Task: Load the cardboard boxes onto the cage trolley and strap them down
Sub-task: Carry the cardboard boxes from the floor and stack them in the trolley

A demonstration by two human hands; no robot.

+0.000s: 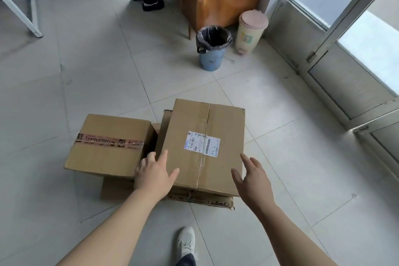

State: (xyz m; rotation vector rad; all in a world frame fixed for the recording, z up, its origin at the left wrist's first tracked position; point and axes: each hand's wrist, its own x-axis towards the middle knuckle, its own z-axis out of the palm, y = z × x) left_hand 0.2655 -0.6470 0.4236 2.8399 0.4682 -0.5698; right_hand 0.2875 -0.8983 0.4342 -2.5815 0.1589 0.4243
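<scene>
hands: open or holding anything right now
Left hand: open, fingers spread at the labelled box left edge, holding nothing.
Right hand: open, fingers spread by its right edge, holding nothing.

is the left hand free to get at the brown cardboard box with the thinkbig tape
Likely yes. The left hand is open at the left edge of the white-labelled cardboard box, right beside the brown cardboard box with printed tape; its top is bare, nothing between.

Lower cardboard box (116, 190) mostly hidden
</scene>
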